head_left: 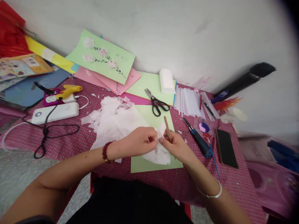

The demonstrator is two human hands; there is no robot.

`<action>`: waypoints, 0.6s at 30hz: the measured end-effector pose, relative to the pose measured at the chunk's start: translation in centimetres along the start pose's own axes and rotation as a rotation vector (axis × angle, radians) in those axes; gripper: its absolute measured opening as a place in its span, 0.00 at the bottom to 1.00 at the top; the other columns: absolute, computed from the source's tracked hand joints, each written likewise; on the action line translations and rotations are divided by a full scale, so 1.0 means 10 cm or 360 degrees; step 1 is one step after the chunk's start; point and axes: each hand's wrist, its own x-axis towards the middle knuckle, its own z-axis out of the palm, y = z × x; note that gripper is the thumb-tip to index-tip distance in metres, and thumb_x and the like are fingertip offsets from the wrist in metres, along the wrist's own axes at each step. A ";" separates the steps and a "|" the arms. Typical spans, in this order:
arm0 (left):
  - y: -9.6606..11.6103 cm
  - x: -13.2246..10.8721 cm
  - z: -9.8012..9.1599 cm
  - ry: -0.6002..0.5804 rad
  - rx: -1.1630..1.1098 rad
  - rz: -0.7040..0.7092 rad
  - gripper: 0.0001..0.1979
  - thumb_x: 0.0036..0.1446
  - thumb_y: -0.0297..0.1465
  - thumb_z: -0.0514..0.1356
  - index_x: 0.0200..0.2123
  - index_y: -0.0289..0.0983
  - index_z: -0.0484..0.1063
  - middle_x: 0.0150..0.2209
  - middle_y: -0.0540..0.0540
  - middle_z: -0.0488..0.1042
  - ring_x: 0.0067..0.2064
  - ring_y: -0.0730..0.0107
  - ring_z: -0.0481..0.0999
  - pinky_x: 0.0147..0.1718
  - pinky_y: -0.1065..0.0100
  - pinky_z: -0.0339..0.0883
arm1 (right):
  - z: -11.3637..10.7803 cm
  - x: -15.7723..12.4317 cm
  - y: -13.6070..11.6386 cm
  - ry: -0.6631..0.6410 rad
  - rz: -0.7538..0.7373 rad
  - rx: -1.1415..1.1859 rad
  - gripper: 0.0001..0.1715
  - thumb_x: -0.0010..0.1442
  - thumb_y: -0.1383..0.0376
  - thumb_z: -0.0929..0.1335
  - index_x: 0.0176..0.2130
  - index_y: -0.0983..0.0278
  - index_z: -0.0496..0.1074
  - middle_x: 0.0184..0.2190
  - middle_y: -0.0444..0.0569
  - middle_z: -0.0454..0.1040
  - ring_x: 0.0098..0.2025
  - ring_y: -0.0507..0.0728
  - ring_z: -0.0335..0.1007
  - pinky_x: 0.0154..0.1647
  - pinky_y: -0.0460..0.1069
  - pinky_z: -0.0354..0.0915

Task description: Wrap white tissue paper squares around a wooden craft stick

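My left hand (140, 141), a beaded bracelet at its wrist, pinches thin white tissue paper (160, 155) between thumb and fingers. Close beside it, my right hand (177, 146) is closed around a wooden craft stick (167, 126), which points up and away from me. The right thumb and fingertips also press on the tissue. Both hands are over a pale green sheet (137, 165). A heap of torn white tissue (112, 121) spreads to the left. Beyond the hands lie black-handled scissors (157, 102).
At right are a blue-black utility knife (198, 140), a thin blue tool (213, 157) and a phone (226, 147). White strips (188, 101) and a tissue roll (166, 81) stand near the wall. A flower-decorated green card (105, 57), yellow glue gun (70, 90) and white power bank (56, 112) are at left.
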 end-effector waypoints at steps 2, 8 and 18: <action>0.02 -0.04 0.00 -0.0028 0.0058 0.0047 0.11 0.53 0.26 0.51 0.21 0.36 0.54 0.23 0.52 0.60 0.28 0.76 0.60 0.29 0.72 0.54 | 0.01 0.04 0.00 0.0203 -0.0046 -0.0127 0.10 0.50 0.66 0.67 0.24 0.62 0.59 0.18 0.37 0.53 0.19 0.47 0.48 0.18 0.44 0.46; -0.06 -0.12 -0.04 0.0060 0.0438 -0.0214 0.05 0.51 0.32 0.55 0.27 0.37 0.61 0.25 0.52 0.66 0.27 0.73 0.64 0.27 0.69 0.56 | 0.03 0.01 0.04 0.0378 -0.0076 -0.0281 0.10 0.53 0.62 0.65 0.24 0.62 0.60 0.17 0.37 0.53 0.19 0.48 0.48 0.19 0.44 0.48; 0.10 0.15 0.10 0.0142 0.1136 -0.0039 0.06 0.59 0.29 0.50 0.34 0.35 0.66 0.34 0.44 0.72 0.35 0.60 0.74 0.27 0.65 0.62 | 0.09 0.00 -0.04 0.0335 -0.0244 -0.0747 0.11 0.53 0.66 0.64 0.23 0.61 0.56 0.18 0.38 0.55 0.20 0.49 0.51 0.22 0.46 0.49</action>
